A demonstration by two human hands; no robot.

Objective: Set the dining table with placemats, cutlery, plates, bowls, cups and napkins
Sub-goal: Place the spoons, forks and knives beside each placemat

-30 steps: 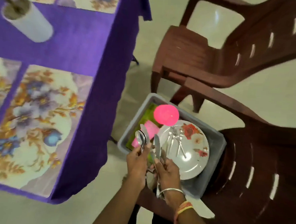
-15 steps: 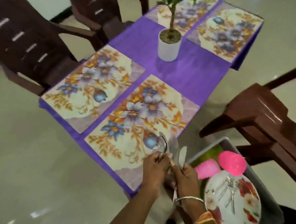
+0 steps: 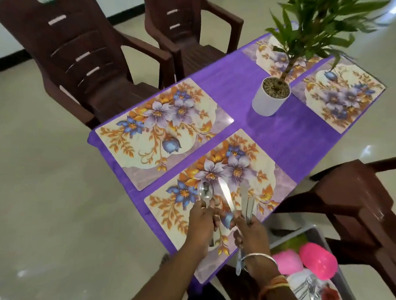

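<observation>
Steel cutlery (image 3: 225, 195) is held up in both hands, low over the closest floral rectangular placemat (image 3: 259, 160). The left hand (image 3: 199, 221) pinches a round-bowled steel spoon (image 3: 205, 191). The right hand (image 3: 253, 232) grips a fan of flat steel table knives (image 3: 246, 202), with the handles poking out under the wrist. Grey plastic tub (image 3: 291, 234) just beside, forks left inside. No mat has anything on it yet. To do it well: peel one piece off the bundle, lay it flat along the mat's side, keep the middle free for a plate and don't let the fan slip. Further on: second floral placemat (image 3: 147, 132), white cylindrical plant pot (image 3: 268, 103) on purple tablecloth (image 3: 293, 137), far floral placemats (image 3: 343, 100).
</observation>
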